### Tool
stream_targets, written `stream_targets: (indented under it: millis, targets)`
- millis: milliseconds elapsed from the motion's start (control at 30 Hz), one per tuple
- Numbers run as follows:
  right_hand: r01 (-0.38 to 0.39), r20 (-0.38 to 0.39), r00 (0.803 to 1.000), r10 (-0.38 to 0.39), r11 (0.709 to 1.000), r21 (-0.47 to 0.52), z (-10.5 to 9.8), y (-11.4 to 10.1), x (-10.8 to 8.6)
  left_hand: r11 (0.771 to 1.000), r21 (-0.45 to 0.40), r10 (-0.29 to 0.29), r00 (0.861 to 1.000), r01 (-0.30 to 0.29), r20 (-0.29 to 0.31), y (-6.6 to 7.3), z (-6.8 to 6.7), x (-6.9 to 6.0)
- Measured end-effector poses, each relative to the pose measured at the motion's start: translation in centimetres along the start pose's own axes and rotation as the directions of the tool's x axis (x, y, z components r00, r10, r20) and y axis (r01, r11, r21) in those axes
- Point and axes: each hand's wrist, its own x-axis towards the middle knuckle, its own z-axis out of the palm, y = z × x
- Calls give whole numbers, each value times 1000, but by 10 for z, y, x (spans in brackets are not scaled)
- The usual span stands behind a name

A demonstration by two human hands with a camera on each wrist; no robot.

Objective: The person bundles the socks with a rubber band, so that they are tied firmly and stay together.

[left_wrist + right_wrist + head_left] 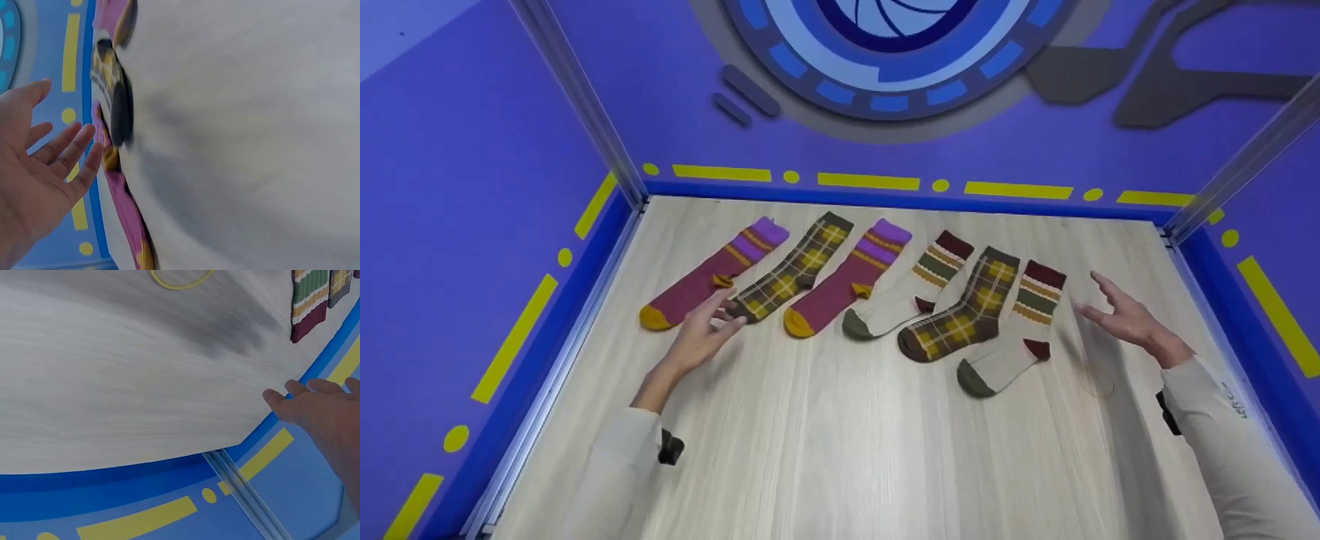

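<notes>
Several socks lie side by side, toes toward the front left. From the left come a burgundy-and-purple sock (690, 287), a plaid sock (787, 274), another burgundy-and-purple sock (840, 283), a cream sock with a striped cuff (892, 304), a second plaid sock (966, 315) and a second cream striped sock (1009, 360). My left hand (701, 337) hovers with loosely spread fingers near the toe of the left plaid sock, holding nothing. To the right of the rightmost cuff, my right hand (1129, 319) is held in the air, fingers extended and nothing in it.
A thin yellow rubber band (183, 285) lies on the pale wood-grain table (840, 450), near the right hand. Blue panels with yellow marks (866, 181) enclose the back and both sides. Metal posts (585, 97) stand at the rear corners.
</notes>
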Motion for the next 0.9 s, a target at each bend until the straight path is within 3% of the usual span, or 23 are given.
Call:
stream_targets:
  millis: [100,267,400,567,900]
  targets:
    - [14,-7,1000,-14,1000,17,5,2,2,999,-38,7,999,-5,44,11,16,-1]
    - [13,-29,1000,-12,999,40,12,6,7,991,-115,83,987,-68,136,29,43,-2]
    - [-4,-40,999,6,998,55,17,12,11,984,-154,123,969,-90,216,44,65,-3]
    - [-20,-62,998,25,997,74,25,16,20,974,-181,180,946,-134,270,61,95,-3]
    - [-4,-153,988,23,992,124,47,21,41,956,-256,243,880,-145,408,93,170,13]
